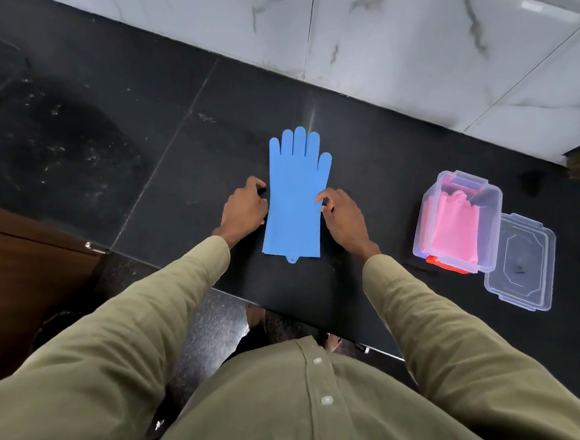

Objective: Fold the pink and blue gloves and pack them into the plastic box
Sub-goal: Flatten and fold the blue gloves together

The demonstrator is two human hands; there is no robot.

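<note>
Both hands' grips flank the flat blue glove (295, 199).

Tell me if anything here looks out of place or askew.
Nothing much stands out. The blue glove lies flat and straight on the counter, with the left hand and right hand at its edges. The pink glove is in the box; the lid lies off, beside it.

Blue glove (295, 199) flat, unfolded, fingers away – pink glove (454, 226) already in clear plastic box (488, 213) at right.
</note>
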